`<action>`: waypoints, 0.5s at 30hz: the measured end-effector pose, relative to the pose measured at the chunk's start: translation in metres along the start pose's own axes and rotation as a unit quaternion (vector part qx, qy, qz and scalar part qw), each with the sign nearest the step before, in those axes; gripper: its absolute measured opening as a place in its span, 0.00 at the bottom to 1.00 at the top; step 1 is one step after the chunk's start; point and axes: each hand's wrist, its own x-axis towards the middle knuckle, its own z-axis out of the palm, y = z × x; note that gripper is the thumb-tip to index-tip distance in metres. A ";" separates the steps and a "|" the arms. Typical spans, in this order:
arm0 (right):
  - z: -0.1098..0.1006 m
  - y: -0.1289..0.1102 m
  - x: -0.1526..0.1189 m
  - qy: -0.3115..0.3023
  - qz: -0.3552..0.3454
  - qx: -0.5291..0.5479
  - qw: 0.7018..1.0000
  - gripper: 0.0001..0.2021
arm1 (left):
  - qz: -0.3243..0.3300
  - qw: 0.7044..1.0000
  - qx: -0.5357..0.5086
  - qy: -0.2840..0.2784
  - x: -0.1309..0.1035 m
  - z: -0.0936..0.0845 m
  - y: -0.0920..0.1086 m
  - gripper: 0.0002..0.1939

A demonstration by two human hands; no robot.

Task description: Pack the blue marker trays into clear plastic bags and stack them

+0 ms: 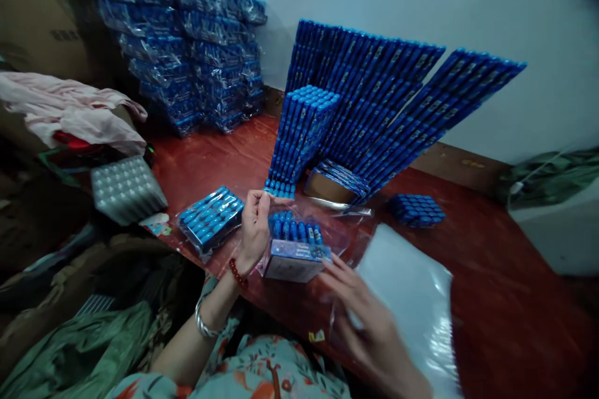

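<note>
A printed purple-and-blue box [299,252] with rows of small blue tubes [299,230] behind its top edge sits in front of me, with clear plastic film around it. My left hand [255,224] is closed in a pinch on the edge of a clear plastic bag at the box's left side. My right hand [362,299] has its fingers stretched out, fingertips touching the box's right end, thumb apart. To the left lies a bagged pack of blue tubes [211,217]. A stack of flat clear plastic bags [407,287] lies under and beyond my right hand.
Tall stacks of blue tubes [369,87] lean at the back, with an open carton of folded printed card [334,182] before them. Wrapped blue packs [187,43] are piled at back left. A silvery block [128,190] and a small blue bundle [416,209] flank the red table [505,274].
</note>
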 end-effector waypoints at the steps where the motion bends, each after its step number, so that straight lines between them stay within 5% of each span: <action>1: 0.022 0.001 0.003 -0.040 -0.041 -0.072 0.996 0.29 | -0.001 1.000 0.004 -0.005 -0.002 0.000 0.001 0.10; 3: 0.057 0.010 0.013 -0.054 -0.060 -0.187 0.979 0.33 | 0.000 1.000 0.022 -0.014 -0.009 -0.001 0.004 0.10; 6: 0.083 0.029 0.032 -0.033 -0.012 -0.260 0.965 0.29 | 0.006 0.997 0.074 -0.032 -0.030 -0.007 0.005 0.10; 9: 0.087 0.042 0.045 -0.028 0.005 -0.258 0.966 0.23 | 0.039 0.977 0.191 -0.087 -0.057 -0.018 -0.006 0.10; 15: 0.078 0.057 0.037 0.000 -0.054 -0.179 0.982 0.25 | 0.258 0.883 0.311 -0.237 -0.081 -0.032 -0.034 0.14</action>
